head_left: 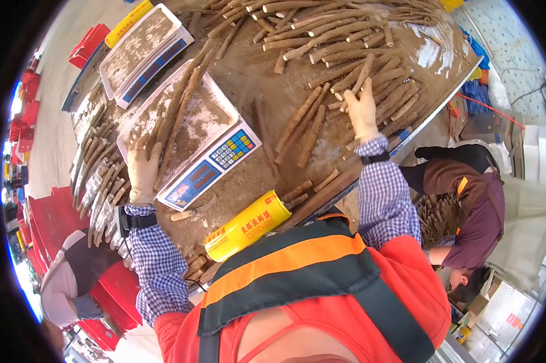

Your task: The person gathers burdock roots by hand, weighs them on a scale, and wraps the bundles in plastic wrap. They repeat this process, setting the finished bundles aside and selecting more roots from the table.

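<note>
I wear pale gloves and checked sleeves. My left hand (143, 169) rests on several long brown roots (177, 109) lying on the white scale pan (215, 115), fingers curled around their near ends. My right hand (361, 110) reaches into the heap of brown roots (339, 42) spread over the dusty table (261, 91), its fingers closing on one root (362, 74). The scale's blue keypad and display (215, 163) face me.
A second scale (141, 48) stands behind the first. A yellow roll (248, 225) lies at the table's near edge. Wrapped roots (100, 187) are piled at the left. One person bends at the right (466, 206), another at the lower left (73, 272). Red crates (49, 218) stand left.
</note>
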`<state>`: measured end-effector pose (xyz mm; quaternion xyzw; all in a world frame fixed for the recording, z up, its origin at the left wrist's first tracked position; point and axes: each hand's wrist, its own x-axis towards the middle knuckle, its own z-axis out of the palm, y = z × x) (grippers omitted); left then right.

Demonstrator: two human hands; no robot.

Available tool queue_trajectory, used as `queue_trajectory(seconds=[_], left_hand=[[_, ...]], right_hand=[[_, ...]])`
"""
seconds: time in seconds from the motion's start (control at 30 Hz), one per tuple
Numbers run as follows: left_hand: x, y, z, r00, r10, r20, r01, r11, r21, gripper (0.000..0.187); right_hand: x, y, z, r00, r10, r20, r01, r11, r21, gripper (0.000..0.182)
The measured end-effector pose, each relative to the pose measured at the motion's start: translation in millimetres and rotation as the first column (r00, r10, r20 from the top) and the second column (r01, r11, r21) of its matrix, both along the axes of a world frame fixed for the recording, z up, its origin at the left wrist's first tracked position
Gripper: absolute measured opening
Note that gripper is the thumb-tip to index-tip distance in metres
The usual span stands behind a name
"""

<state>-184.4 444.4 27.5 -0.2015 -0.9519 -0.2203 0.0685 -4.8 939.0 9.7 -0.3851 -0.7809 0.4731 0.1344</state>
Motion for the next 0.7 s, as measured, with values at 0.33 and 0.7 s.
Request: queue_trajectory(seconds=[0.33,0.7], left_hand=[[-1.6,7.8,-19.7,0.999,-0.045,-0.026,0.039,0.98,-0.196,0.057],[31.9,16.1,3.9,0.995,0.08,-0.053,-0.089,0.976,-0.197,0.054]], right_hand=[[6.4,-123.0,-15.6,0.969,0.243,-0.039,-0.236,0.961,0.144,0.086],[36.8,57.2,39.7,0.931,0.326,0.166,-0.345,0.933,0.104,0.037]])
